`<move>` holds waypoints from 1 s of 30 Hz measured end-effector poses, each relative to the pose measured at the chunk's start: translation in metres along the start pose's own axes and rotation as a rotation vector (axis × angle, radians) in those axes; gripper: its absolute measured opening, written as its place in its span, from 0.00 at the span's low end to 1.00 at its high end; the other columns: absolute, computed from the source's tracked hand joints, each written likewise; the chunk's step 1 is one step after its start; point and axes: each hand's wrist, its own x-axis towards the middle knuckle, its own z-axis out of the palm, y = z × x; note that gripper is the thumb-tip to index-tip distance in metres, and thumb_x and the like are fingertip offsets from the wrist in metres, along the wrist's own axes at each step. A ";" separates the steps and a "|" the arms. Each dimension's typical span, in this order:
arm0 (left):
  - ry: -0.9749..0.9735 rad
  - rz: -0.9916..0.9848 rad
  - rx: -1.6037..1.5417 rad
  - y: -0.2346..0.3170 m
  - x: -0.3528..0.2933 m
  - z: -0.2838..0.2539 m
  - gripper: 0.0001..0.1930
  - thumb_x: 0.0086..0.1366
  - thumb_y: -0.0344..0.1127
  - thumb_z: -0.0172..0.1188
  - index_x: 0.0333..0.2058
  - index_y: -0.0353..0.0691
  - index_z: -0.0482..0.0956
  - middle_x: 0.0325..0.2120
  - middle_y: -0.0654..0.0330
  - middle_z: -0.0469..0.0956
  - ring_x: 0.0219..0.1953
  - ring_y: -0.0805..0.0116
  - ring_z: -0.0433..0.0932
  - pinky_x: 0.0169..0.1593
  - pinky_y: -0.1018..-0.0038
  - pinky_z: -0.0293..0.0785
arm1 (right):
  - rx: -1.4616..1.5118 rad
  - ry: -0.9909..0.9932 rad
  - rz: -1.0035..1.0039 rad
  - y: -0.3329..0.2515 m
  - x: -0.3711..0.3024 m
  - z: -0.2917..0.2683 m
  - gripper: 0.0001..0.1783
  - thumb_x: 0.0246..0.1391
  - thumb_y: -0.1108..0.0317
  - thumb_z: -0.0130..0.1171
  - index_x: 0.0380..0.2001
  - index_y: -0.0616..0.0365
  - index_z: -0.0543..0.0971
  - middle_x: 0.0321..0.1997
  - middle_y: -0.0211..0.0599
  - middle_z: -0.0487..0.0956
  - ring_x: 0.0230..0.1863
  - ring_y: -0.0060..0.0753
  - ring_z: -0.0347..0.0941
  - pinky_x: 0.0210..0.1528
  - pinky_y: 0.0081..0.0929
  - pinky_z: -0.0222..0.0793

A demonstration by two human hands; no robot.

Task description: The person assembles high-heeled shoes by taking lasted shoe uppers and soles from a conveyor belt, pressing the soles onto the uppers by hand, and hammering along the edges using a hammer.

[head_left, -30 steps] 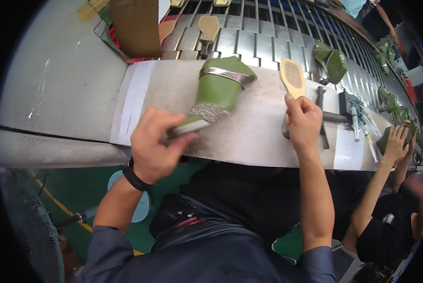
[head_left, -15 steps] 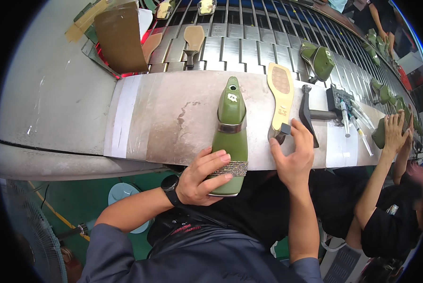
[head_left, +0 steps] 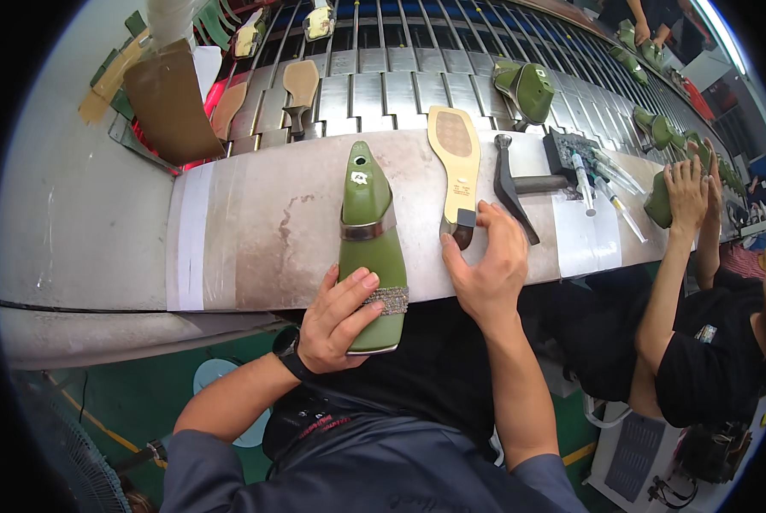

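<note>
My left hand grips the toe end of a green shoe last that points away from me. The last wears a metallic strap and a glittery band, with my fingers over the band's left side. Beside it on the bench lies a tan shoe sole with a dark heel at its near end. My right hand has thumb and forefinger around this heel; the contact is partly hidden. Right of the sole is a hammer.
Several syringes rest by a dark block. Behind the bench runs a slatted conveyor carrying more soles and a green last. At the right, a co-worker's hands hold another green last. A fan stands lower left.
The view has swung, so the bench and everything on it appears farther left. My left hand keeps its hold on the last; my right hand stays at the heel.
</note>
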 end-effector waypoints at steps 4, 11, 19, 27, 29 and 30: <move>0.008 -0.003 0.003 0.000 0.001 -0.002 0.29 0.56 0.36 0.75 0.56 0.36 0.77 0.63 0.43 0.74 0.67 0.45 0.73 0.74 0.46 0.58 | -0.078 -0.059 -0.077 -0.006 0.006 -0.004 0.21 0.48 0.70 0.73 0.47 0.61 0.81 0.58 0.54 0.81 0.56 0.57 0.77 0.62 0.51 0.68; -0.109 -0.019 -0.053 0.000 0.004 -0.021 0.35 0.48 0.30 0.75 0.58 0.43 0.79 0.67 0.44 0.70 0.69 0.45 0.70 0.73 0.46 0.59 | 0.931 -0.040 0.476 -0.020 -0.082 -0.072 0.17 0.60 0.81 0.64 0.53 0.66 0.77 0.69 0.58 0.71 0.68 0.41 0.71 0.70 0.36 0.65; -0.135 0.007 -0.298 -0.007 0.119 -0.067 0.21 0.62 0.35 0.69 0.55 0.44 0.83 0.60 0.45 0.78 0.66 0.46 0.73 0.72 0.45 0.60 | 1.508 -0.396 1.100 -0.024 -0.129 -0.070 0.32 0.68 0.57 0.58 0.66 0.67 0.65 0.46 0.57 0.83 0.42 0.47 0.85 0.41 0.40 0.86; 0.134 -0.555 -1.200 -0.025 0.187 -0.081 0.24 0.69 0.29 0.62 0.62 0.33 0.71 0.55 0.42 0.81 0.51 0.59 0.85 0.58 0.64 0.82 | 1.430 -0.222 0.746 -0.059 -0.059 -0.065 0.16 0.68 0.66 0.62 0.46 0.73 0.79 0.37 0.51 0.85 0.34 0.42 0.86 0.39 0.37 0.87; 0.086 -0.550 -1.244 -0.019 0.186 -0.082 0.25 0.69 0.29 0.62 0.64 0.34 0.69 0.55 0.41 0.81 0.53 0.59 0.84 0.58 0.63 0.82 | 1.305 -0.297 0.482 -0.074 -0.046 -0.077 0.19 0.69 0.63 0.61 0.48 0.74 0.79 0.39 0.51 0.86 0.36 0.41 0.86 0.39 0.36 0.86; 0.076 -0.511 -1.209 -0.015 0.186 -0.082 0.26 0.70 0.30 0.61 0.65 0.35 0.69 0.55 0.41 0.80 0.54 0.58 0.84 0.59 0.62 0.81 | 1.280 -0.328 0.418 -0.081 -0.036 -0.083 0.21 0.70 0.62 0.61 0.49 0.75 0.79 0.40 0.51 0.86 0.37 0.38 0.86 0.39 0.34 0.86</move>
